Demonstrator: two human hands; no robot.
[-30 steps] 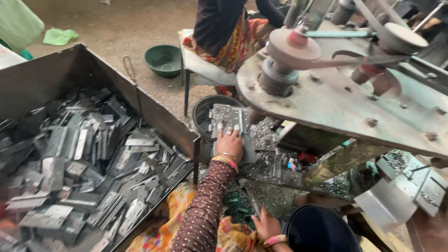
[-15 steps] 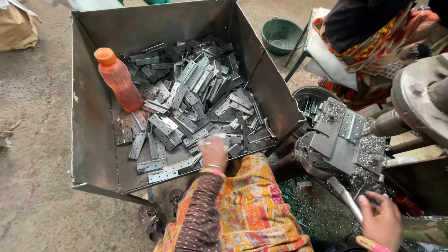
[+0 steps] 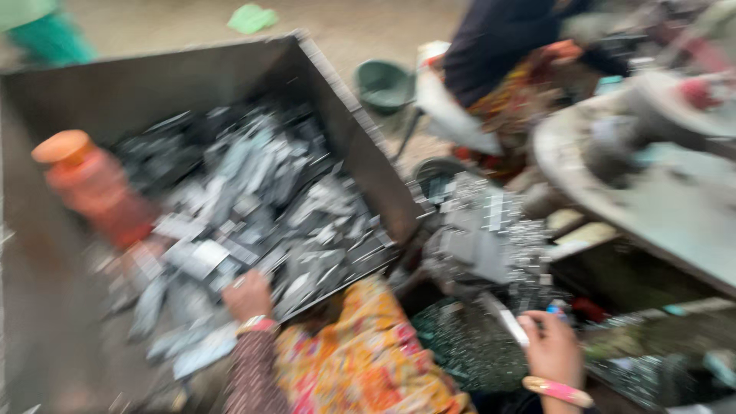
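Frame was badly blurred. Big sheet-metal bin [image 3: 360,146] took up the left and centre; its right wall ran diagonally down to a corner near the small press fixture [image 3: 479,238], w/ only a narrow gap between bin and fixture. Open sandy floor [image 3: 176,31] lay beyond the bin's far wall.

Flat grey metal strips [image 3: 261,207] were heaped inside the bin, thickest toward its right wall, thinner toward the near edge. Left hand [image 3: 247,295] was inside the bin at the near edge, resting on the strips, fingers curled into the pile; couldn't tell whether it gripped one. Pink bangle at the wrist, patterned sleeve behind it.

Right hand [image 3: 550,349] was well right of the bin, below the fixture, closed round a pale slim bar [image 3: 504,320] that angled up toward the fixture. Pink bangle there too.

Orange plastic bottle [image 3: 88,188], orange cap, stood inside the bin against its left side; label unreadable. Green bowl [image 3: 386,86] sat on the floor just beyond the bin's right corner. Another person in dark top and bright patterned cloth [image 3: 506,54] sat right of that bowl. A round grey machine table [image 3: 652,199] sat right of the fixture.
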